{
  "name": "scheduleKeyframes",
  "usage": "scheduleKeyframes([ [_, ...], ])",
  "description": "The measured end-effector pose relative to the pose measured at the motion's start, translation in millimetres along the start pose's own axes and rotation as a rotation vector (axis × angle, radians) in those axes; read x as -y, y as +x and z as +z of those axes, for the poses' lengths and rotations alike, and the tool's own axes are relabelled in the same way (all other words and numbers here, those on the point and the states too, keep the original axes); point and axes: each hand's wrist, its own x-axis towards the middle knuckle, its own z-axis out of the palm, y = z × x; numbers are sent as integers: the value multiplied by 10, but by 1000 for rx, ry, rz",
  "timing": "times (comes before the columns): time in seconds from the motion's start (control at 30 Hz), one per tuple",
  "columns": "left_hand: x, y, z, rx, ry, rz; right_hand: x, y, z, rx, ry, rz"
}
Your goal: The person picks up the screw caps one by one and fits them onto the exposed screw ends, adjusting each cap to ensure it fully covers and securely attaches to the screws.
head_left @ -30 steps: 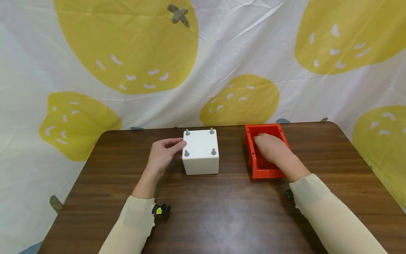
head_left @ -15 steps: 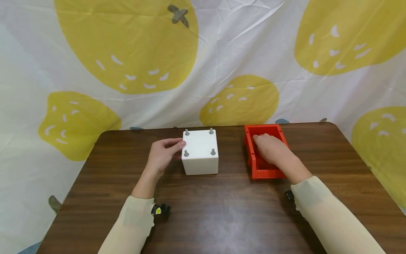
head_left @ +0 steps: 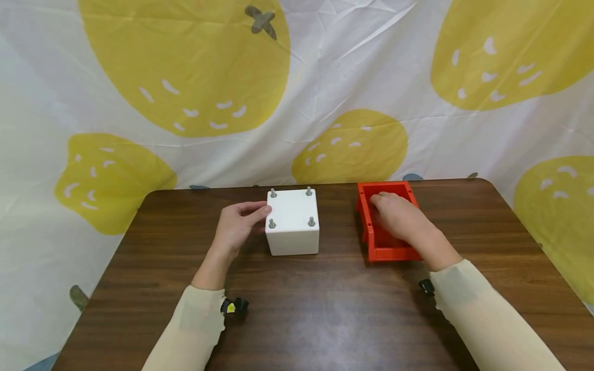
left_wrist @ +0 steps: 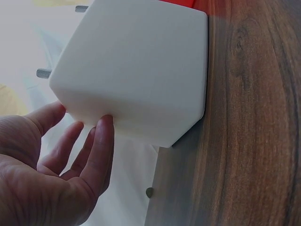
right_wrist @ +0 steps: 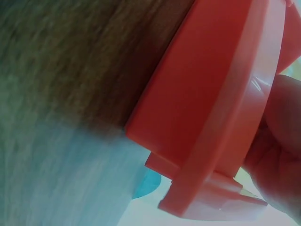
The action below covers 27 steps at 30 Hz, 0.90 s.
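1. A white cloth [head_left: 334, 67] printed with large yellow fruit shapes hangs behind everything, with creases running across it.
2. The dark wood-grained table [head_left: 297, 309] spreads below it, its far corners rounded.
3. Two pale sleeves reach in from the near side, the left sleeve [head_left: 183, 330] and the right sleeve [head_left: 487, 314].
4. The red bin [head_left: 392, 254] sits on the table toward the far edge, to the right of the white block and apart from it.
5. The white block [head_left: 292, 214] stands on the table between the left hand and the bin, its flat top facing up.
6. The right hand [head_left: 399, 216] dips into the bin, knuckles up; its fingertips are hidden, so I cannot tell whether they pinch anything.
7. The left hand [head_left: 236, 221] is at the block's left side, fingers spread and slightly bent, the thumb tip at the top edge and fingertips against the side face.
8. A small dark device [head_left: 241, 306] with a yellow patch juts from the left cuff.
9. Four threaded metal studs [head_left: 311, 221] stand upright on the block's top, one near each corner.
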Motion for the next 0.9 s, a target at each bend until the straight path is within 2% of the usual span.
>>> scheduleKeyframes([
  [0.37,3,7,-11,2,-7,7,1,-74,-128,-68,102,-30],
  [0.67,5,14,-8,4,-4,8,73,-121,-301,-237,146,-136],
  [0.9,24,23,-8,5,-2,6,193,-131,-338,-304,214,-174],
])
